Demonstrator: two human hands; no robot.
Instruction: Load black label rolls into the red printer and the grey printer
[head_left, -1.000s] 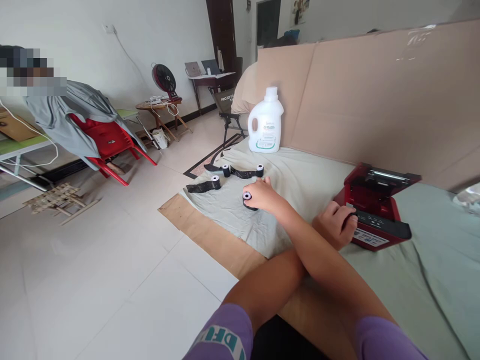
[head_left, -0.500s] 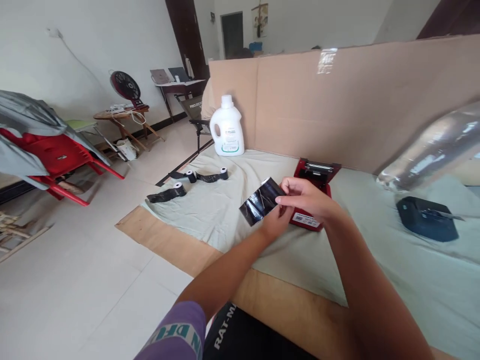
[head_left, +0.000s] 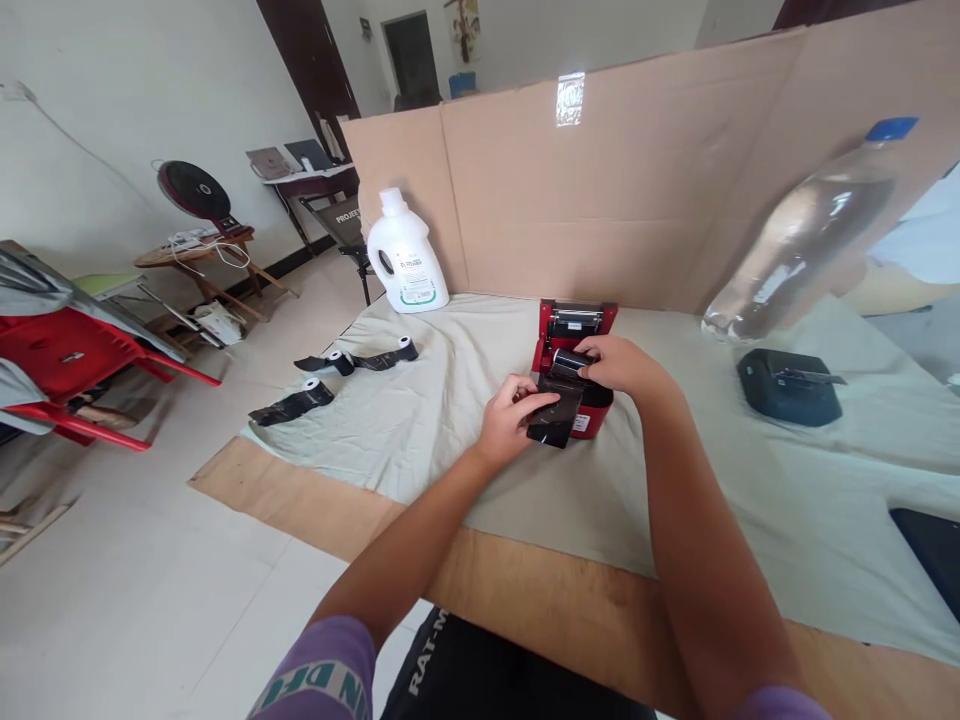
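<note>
A red printer [head_left: 595, 420] with its lid raised stands on the cloth in front of the cardboard. Over its opening is a roll of black paper [head_left: 556, 408], its loose end hanging down the printer's front. My right hand [head_left: 619, 366] grips the right end of the roll with thumb and fingers. On the left, my left hand [head_left: 514, 415] pinches the hanging black strip between thumb and fingers. The inside of the printer is partly hidden by the roll and my right hand.
Several black paper rolls [head_left: 300, 400] lie at the left of the cloth, near a white detergent jug [head_left: 409, 255]. To the right are a large clear bottle [head_left: 810, 230] and a black device [head_left: 790, 388]. A cardboard sheet [head_left: 510, 200] stands along the back.
Both hands have brought the black roll from in front of the printer to over its opening. The strip now hangs down. The head view has turned right.
</note>
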